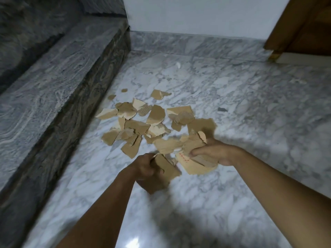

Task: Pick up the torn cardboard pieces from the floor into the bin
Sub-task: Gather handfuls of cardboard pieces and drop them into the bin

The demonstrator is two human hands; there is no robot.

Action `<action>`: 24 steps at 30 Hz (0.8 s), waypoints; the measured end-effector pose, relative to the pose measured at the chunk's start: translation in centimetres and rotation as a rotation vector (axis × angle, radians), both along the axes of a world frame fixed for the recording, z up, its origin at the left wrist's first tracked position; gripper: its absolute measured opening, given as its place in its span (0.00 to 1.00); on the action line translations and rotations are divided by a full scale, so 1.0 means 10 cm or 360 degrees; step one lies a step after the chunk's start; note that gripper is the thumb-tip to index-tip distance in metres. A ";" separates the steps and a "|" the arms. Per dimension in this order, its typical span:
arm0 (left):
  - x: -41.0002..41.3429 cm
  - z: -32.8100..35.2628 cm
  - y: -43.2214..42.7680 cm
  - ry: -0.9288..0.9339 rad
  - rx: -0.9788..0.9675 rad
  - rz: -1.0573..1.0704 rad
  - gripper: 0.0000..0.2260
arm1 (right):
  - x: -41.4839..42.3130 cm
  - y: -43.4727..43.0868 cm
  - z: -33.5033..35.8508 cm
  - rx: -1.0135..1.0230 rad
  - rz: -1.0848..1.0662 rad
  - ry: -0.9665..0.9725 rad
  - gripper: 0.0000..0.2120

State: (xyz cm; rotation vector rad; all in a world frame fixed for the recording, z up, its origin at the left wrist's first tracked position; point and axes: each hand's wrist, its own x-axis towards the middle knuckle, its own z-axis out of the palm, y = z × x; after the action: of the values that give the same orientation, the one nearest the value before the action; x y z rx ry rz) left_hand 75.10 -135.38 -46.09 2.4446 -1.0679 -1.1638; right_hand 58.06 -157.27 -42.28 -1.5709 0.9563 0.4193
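Observation:
Several torn brown cardboard pieces (141,122) lie scattered on the white marble floor (232,104) beside a grey stone step. My left hand (146,169) grips a brown cardboard piece (167,170) just above the floor, near the pile's front edge. My right hand (213,153) holds a bundle of cardboard pieces (195,156), one with red marks, with the thumb on top. No bin is in view.
A grey marble step (59,83) runs along the left. A white wall (197,13) closes the back, and a brown wooden door (304,25) stands at the top right. A small white scrap (178,65) and a dark speck (222,109) lie on the floor.

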 end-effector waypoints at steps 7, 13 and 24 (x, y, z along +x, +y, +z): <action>-0.25 0.86 -0.23 0.0867 -0.0765 0.0710 0.09 | 0.00 0.67 0.27 0.0374 -0.0697 -0.0536 0.18; -0.64 1.47 -0.66 0.0777 -0.0665 0.0404 0.19 | -0.53 0.71 0.74 0.0147 -0.1175 -0.0905 0.26; -3.06 2.54 -1.35 0.0987 -0.0871 -0.0682 0.13 | -3.10 1.15 2.06 -0.0433 -0.2122 -0.0964 0.16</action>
State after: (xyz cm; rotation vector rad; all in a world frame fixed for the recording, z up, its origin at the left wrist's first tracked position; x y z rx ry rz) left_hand 44.47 -148.86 -20.74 1.3494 -1.4725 -1.3779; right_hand 27.09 -145.80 -21.66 -0.8653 1.3400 -1.0810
